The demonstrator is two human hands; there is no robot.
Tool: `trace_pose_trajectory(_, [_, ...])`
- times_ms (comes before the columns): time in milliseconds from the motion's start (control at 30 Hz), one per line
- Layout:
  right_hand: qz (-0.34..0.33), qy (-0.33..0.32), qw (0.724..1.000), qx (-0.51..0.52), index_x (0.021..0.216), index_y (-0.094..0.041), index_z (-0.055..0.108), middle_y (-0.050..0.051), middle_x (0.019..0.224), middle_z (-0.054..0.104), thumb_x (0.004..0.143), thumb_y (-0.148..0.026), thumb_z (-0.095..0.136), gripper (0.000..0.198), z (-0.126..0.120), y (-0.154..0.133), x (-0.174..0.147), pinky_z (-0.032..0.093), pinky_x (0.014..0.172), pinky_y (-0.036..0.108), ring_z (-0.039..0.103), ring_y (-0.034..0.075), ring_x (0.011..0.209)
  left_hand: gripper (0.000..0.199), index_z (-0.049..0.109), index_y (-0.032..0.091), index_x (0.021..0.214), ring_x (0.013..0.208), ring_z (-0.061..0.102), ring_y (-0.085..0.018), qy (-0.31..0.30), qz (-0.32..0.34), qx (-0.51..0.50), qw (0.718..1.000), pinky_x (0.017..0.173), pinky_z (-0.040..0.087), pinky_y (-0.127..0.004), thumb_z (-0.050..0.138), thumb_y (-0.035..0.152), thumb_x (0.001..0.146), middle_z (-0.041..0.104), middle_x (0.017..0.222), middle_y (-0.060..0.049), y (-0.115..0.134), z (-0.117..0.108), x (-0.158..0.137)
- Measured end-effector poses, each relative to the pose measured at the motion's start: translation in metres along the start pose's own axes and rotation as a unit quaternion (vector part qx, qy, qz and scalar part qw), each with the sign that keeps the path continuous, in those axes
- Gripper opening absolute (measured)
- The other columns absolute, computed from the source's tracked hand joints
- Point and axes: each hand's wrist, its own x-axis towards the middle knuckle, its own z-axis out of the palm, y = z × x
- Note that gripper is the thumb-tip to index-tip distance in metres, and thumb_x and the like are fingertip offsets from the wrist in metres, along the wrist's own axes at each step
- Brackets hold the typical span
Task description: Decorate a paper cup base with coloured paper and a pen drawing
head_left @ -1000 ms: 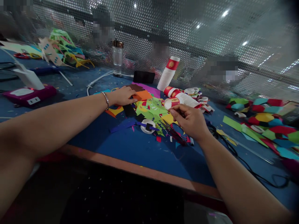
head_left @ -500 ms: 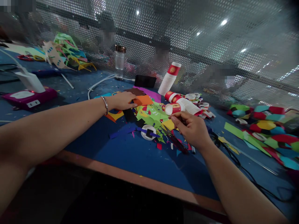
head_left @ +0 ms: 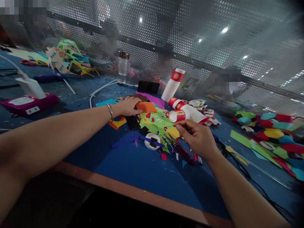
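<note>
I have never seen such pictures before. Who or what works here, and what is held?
No machine here: a person works bare-handed, seen by one camera worn on the head, looking forward and down. The left hand rests at the edge of an orange paper sheet. The right hand is near a tipped paper cup, thumb and forefinger close together; whether they pinch something small is unclear. The blue table also bears green paper pieces, scissors and, farther back, a phone and a bottle.

Craft workspace, blue table [head_left: 128, 171] strewn with paper scraps [head_left: 154, 122], scissors [head_left: 182, 152], stacked cups [head_left: 170, 89] (perforated screen [head_left: 182, 38] behind)
</note>
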Motion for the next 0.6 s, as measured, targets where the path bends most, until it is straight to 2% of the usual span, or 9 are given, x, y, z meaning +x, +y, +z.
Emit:
trace_pose_trajectory(100, [0.007,-0.001,1.0,0.0,0.098,-0.019,0.075,0.001,0.069,0.064,0.098,-0.045,0.063,0.029,-0.0006,0.0003,-0.001,0.04,0.05,0.03,0.052,0.014,0.052,0.041,0.061,0.019,0.137,0.119,0.066,-0.028,0.022,-0.02,0.003,1.0,0.1,0.058,-0.051,0.067,0.039,0.102,0.063,0.139,-0.012,-0.0042,0.0028,0.0018])
trace_pose_trajectory(300, [0.012,0.002,1.0,0.0,0.099,-0.019,0.074,0.001,0.07,0.065,0.099,-0.045,0.061,0.029,-0.0024,0.0023,-0.0028,0.041,0.051,0.03,0.052,0.014,0.052,0.04,0.061,0.019,0.136,0.119,0.066,-0.028,0.031,-0.016,-0.002,0.999,0.099,0.059,-0.051,0.067,0.039,0.102,0.063,0.139,-0.012,-0.0019,0.006,0.0037])
trace_pose_trajectory(467, [0.0,-0.02,1.0,-0.01,0.095,-0.02,0.075,0.0,0.07,0.066,0.099,-0.044,0.062,0.028,0.0017,0.0003,-0.0007,0.042,0.056,0.03,0.056,0.016,0.059,0.042,0.061,0.019,0.138,0.12,0.066,-0.029,0.032,-0.03,-0.004,0.999,0.1,0.058,-0.052,0.067,0.039,0.102,0.062,0.141,-0.012,0.0017,0.0038,0.0014])
trace_pose_trajectory(600, [-0.009,-0.047,0.999,-0.013,0.098,-0.02,0.076,0.003,0.079,0.072,0.101,-0.043,0.061,0.028,0.0049,0.0013,-0.0014,0.045,0.06,0.03,0.061,0.017,0.066,0.042,0.061,0.019,0.138,0.121,0.065,-0.029,0.029,-0.04,-0.009,0.999,0.101,0.058,-0.052,0.067,0.039,0.102,0.062,0.141,-0.012,0.0036,0.0009,-0.0008])
